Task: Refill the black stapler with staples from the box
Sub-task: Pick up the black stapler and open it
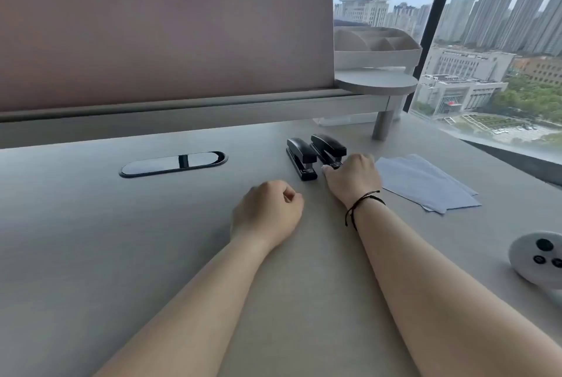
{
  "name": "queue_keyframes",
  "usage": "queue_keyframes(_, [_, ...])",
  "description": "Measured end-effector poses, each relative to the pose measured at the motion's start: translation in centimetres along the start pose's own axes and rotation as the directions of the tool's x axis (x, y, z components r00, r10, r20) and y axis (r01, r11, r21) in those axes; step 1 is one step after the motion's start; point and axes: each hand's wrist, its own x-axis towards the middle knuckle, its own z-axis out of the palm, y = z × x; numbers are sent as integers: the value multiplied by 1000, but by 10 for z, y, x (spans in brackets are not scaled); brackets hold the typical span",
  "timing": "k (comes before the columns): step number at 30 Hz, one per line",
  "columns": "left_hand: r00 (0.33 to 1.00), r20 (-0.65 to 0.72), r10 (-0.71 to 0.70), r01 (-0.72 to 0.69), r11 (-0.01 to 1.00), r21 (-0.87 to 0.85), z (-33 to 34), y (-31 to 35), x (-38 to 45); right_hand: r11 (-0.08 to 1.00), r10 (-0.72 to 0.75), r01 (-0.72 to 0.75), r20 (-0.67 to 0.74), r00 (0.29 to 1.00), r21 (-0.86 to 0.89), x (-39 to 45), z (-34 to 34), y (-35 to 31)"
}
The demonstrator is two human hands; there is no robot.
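Observation:
Two black staplers lie side by side on the grey desk [121, 224], pointing toward me. The left stapler [301, 157] lies untouched. My right hand [352, 179] covers the near end of the right stapler [328, 147], with thumb and fingers curled around its tip. My left hand [267, 212] rests on the desk in a loose fist, a little in front and to the left of the staplers, with nothing visible in it. No staple box is in sight.
Loose white paper sheets [425, 182] lie right of my right hand. A white controller [538, 261] sits at the right edge. A black oval cable cover [173, 164] is set in the desk at the left. Behind stand a pink partition [152, 36] and a grey organiser shelf [377, 82].

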Motion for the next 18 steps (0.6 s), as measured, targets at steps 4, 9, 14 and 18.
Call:
queue_keyframes(4, [1000,-14,-19,19,1000,-10,-2,0,0,999,22,-23,-22,1000,-45,1,0,-3])
queue_keyframes(9, [993,115,-6,26,985,-172,-12,-2,-4,995,23,-27,-44,999,-100,-21,-6,-1])
queue_keyframes(14, [987,156,22,33,940,-340,-29,-9,-24,994,25,-28,-35,999,-108,-70,-27,9])
queue_keyframes(18, [986,143,87,-46,962,-268,-49,-24,-62,998,1,-2,-8,1000,-56,-120,-51,20])
